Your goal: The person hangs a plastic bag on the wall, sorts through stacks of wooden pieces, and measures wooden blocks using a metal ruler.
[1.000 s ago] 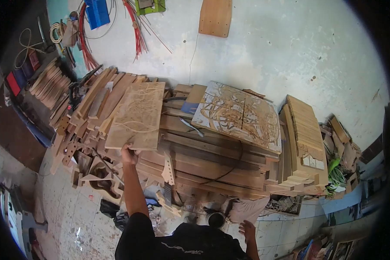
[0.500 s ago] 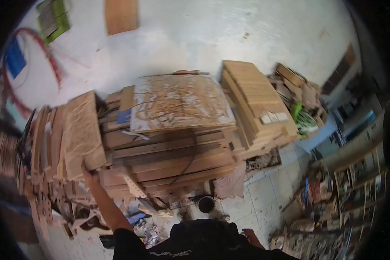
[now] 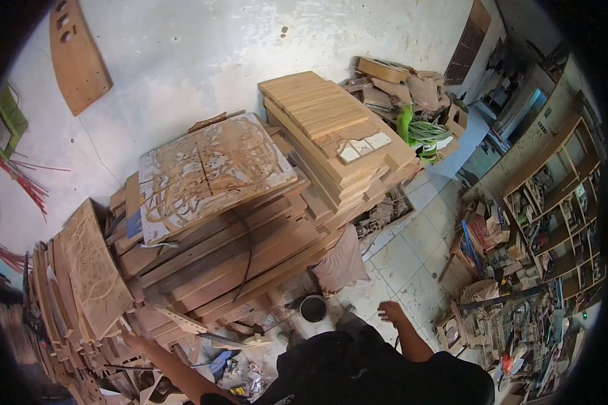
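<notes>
At the lower left, my left hand [image 3: 134, 339] is at the bottom edge of a carved wooden board [image 3: 96, 270], with the fingers closed on that edge and partly hidden. The board leans on end against upright wooden pieces [image 3: 47, 290]. My right hand [image 3: 390, 312] is held out over the tiled floor, fingers loosely apart and nothing in them. Between the hands rises a stack of wooden planks [image 3: 250, 260]. A white panel with brown grooves [image 3: 216, 169] lies on top of it.
Thick yellowish boards [image 3: 324, 104] are piled behind, beside scrap wood and a green cord bundle [image 3: 429, 131]. A dark bucket [image 3: 313, 308] stands on the floor near my feet. Cluttered shelves [image 3: 554, 202] line the right side, and offcuts lie at the lower left.
My view has swung to the right and tilted, so the stacks sit further left. My right hand has come up and out from my body. My left hand stays by the carved board's lower edge.
</notes>
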`<state>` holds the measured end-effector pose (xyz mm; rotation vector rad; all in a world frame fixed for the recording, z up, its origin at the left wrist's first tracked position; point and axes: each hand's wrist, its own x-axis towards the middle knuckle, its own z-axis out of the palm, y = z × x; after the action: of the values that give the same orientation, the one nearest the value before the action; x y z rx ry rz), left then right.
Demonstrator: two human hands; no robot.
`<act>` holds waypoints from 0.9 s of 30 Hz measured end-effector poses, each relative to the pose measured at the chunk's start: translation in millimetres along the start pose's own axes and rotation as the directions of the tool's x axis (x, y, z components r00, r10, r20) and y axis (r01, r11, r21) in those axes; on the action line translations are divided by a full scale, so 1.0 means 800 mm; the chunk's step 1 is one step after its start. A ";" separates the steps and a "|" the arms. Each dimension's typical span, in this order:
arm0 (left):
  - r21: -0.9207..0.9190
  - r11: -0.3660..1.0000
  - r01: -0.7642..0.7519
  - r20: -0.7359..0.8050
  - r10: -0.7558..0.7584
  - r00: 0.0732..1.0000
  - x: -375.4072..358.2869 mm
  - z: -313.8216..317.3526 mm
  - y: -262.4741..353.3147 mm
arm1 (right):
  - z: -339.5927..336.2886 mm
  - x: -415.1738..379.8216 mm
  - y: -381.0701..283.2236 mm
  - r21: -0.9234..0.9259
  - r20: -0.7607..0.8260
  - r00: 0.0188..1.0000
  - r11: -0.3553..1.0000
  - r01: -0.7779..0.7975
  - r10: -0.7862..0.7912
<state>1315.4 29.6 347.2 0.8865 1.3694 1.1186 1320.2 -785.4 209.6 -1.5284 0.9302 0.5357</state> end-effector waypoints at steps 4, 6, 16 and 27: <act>0.150 0.898 -0.414 -0.188 0.437 0.880 -0.109 -0.025 -0.044 | 0.022 0.015 -0.165 -0.068 0.013 0.961 0.959 0.276 -0.276; 0.129 0.854 -0.503 -0.222 0.520 0.825 -0.198 -0.018 -0.076 | 0.039 0.014 -0.269 -0.024 0.103 0.879 0.882 0.471 -0.466; 0.104 0.995 0.008 0.722 -0.081 0.687 -0.618 0.218 -0.112 | 0.028 0.140 -0.715 0.039 0.205 0.328 0.342 0.939 -0.922; 0.166 0.468 -0.868 0.871 0.343 0.352 -0.771 0.575 -0.109 | 0.064 0.202 -0.832 -0.388 0.102 0.561 0.487 0.782 -0.821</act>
<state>1849.2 -519.3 460.7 2.3039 0.5678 0.6198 1954.5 -795.7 472.3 -2.1639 0.0523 -0.0755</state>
